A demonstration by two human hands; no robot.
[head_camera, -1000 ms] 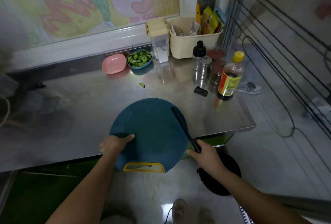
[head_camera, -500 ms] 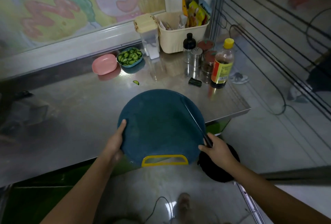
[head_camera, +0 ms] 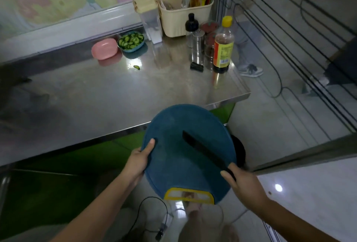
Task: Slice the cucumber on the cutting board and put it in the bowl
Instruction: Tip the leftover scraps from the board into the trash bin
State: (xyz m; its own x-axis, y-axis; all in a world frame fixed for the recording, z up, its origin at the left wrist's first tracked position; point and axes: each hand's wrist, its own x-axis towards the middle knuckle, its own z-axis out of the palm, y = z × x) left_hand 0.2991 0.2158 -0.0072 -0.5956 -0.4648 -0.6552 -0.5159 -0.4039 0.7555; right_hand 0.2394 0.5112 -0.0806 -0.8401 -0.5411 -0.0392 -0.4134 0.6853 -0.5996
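The round blue cutting board [head_camera: 173, 156] is held in the air at the front edge of the steel tabletop [head_camera: 116, 96], with only its far rim over the metal and its yellow handle pointing back toward the person; no cucumber lies on it. The left hand [head_camera: 139, 162] has the board's left rim in its grip, thumb on top and the other fingers curled underneath. The right hand [head_camera: 243, 183] has its grip closed round the handle of a black knife [head_camera: 204, 150], whose blade lies slanted across the right half of the board, tip toward the middle. The cucumber slices [head_camera: 130, 40] sit in the blue bowl [head_camera: 133, 49] at the back of the tabletop, touching or just beside a pink dish [head_camera: 104, 48] on its left; one stray cucumber piece [head_camera: 136, 67] lies on the metal near the bowl. To the right stand a cream basket [head_camera: 183, 21] and a bottle [head_camera: 223, 46] with a yellow cap.
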